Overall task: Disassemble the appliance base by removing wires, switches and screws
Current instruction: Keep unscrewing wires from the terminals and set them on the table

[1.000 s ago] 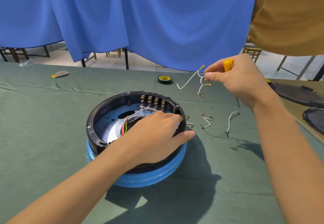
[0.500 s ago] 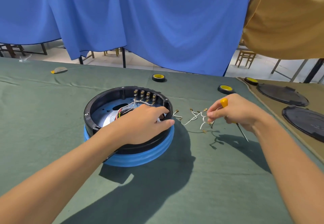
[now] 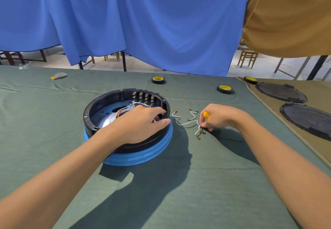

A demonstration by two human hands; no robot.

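I am in a makeshift workshop hall: my bench is a table under green cloth (image 3: 53, 121) carrying an opened appliance base (image 3: 139, 158), loose white wires (image 3: 192, 115) and tape rolls (image 3: 158, 80). Black covers (image 3: 281, 92) lie on the next table (image 3: 319, 89), and blue curtains (image 3: 143, 22) and wooden stools (image 3: 248, 57) stand behind.

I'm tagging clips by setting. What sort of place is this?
Likely a makeshift repair or training workshop: a long table under green cloth, a round black-and-blue appliance base opened up with loose white wires beside it, and blue curtains hung behind, with chair and table legs showing beneath.
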